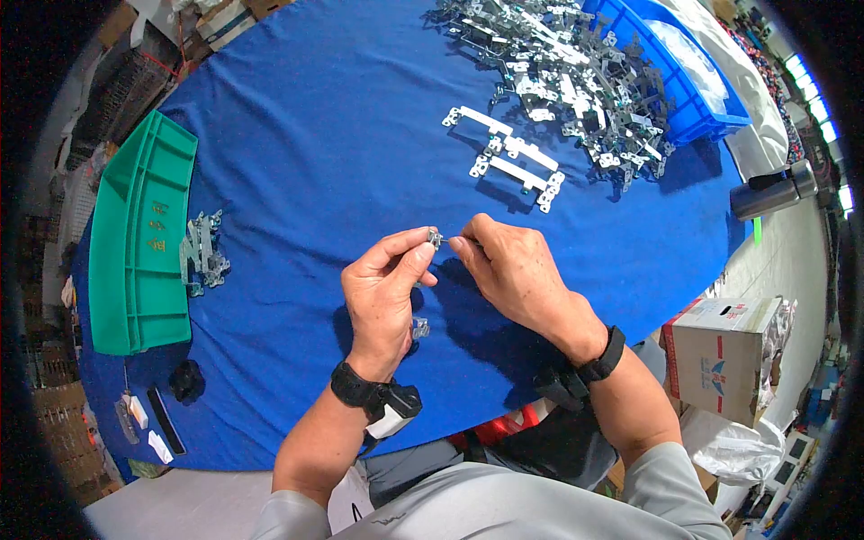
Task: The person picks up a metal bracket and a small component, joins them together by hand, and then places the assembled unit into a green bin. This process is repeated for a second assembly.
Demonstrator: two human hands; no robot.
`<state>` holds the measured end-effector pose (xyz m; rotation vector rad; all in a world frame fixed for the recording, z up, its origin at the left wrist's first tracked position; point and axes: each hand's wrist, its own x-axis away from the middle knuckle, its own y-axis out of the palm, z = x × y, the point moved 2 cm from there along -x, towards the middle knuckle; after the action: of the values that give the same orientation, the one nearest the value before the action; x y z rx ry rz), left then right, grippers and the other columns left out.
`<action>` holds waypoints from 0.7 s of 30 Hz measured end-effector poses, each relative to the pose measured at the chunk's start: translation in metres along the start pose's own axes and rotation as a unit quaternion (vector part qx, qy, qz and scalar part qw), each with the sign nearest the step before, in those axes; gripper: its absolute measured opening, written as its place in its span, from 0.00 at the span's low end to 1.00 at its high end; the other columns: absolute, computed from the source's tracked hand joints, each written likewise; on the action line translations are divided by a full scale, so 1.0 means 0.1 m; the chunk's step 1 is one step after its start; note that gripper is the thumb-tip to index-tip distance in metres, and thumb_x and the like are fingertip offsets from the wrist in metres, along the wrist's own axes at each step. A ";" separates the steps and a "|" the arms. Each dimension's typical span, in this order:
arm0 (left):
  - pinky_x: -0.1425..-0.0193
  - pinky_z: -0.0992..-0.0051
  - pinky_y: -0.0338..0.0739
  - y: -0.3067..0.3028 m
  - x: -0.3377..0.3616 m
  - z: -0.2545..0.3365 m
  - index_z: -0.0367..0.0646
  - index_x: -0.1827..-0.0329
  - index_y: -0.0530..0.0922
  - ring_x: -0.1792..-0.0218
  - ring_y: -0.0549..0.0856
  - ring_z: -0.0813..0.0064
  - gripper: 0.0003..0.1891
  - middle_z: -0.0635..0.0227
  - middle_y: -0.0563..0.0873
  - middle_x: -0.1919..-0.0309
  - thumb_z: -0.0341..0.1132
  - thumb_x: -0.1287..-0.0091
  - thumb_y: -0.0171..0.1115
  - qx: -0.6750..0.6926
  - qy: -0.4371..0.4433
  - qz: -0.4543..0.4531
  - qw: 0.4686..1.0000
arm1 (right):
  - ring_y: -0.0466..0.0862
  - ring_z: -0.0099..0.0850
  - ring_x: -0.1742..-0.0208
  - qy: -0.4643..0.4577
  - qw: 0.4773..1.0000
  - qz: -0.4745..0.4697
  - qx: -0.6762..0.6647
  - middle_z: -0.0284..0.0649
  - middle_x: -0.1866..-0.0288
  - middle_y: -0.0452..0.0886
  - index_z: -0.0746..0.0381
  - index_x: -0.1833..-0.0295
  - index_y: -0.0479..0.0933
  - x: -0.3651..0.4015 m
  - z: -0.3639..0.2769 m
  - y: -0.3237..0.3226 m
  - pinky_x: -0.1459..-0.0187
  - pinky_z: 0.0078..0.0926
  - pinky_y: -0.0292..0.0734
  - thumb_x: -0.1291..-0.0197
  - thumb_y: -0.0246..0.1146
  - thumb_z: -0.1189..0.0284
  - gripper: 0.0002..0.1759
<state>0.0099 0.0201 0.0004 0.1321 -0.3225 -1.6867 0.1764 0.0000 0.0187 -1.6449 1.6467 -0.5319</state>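
My left hand [387,292] pinches a small metal part [435,238] between thumb and forefinger, just above the blue table cloth [315,162]. My right hand [513,270] meets it from the right, fingertips closed on the same small part or a tiny piece at it; which one I cannot tell. Another small metal piece [419,328] lies on the cloth under my left palm. Three long metal brackets [513,162] lie flat on the cloth beyond my hands.
A large heap of metal brackets [567,63] spills from a blue bin [693,81] at the far right. A green tray [139,238] lies upside down at left, with finished brackets [202,252] beside it. A dark flask [774,193] and a cardboard box [724,355] stand at right.
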 end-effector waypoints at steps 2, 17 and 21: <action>0.71 0.85 0.78 0.00 0.00 0.00 0.35 0.51 0.86 0.69 0.85 0.83 0.10 0.63 0.91 0.59 0.26 0.33 0.68 -0.005 -0.003 0.005 1.000 | 0.84 0.52 0.71 -0.001 1.000 0.007 -0.013 0.50 0.73 0.81 0.64 0.64 0.72 0.00 0.00 0.00 0.72 0.47 0.77 0.31 0.62 0.65 0.14; 0.70 0.83 0.79 0.01 0.01 0.01 0.34 0.51 0.86 0.69 0.85 0.81 0.09 0.63 0.90 0.60 0.25 0.33 0.68 -0.007 -0.012 0.003 1.000 | 0.83 0.48 0.68 -0.055 0.995 0.049 -0.064 0.47 0.68 0.79 0.63 0.59 0.73 0.00 -0.04 -0.05 0.70 0.43 0.77 0.34 0.63 0.72 0.07; 0.65 0.81 0.82 0.00 -0.01 -0.01 0.32 0.51 0.86 0.66 0.85 0.80 0.09 0.60 0.90 0.58 0.23 0.33 0.67 0.010 0.008 -0.007 1.000 | 0.83 0.48 0.68 -0.057 0.996 0.047 -0.051 0.47 0.68 0.79 0.62 0.59 0.73 0.00 -0.06 -0.04 0.70 0.43 0.77 0.34 0.63 0.71 0.07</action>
<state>0.0102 0.0208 -0.0012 0.1629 -0.3280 -1.6957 0.1745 -0.0017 0.0260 -1.6295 1.6814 -0.3054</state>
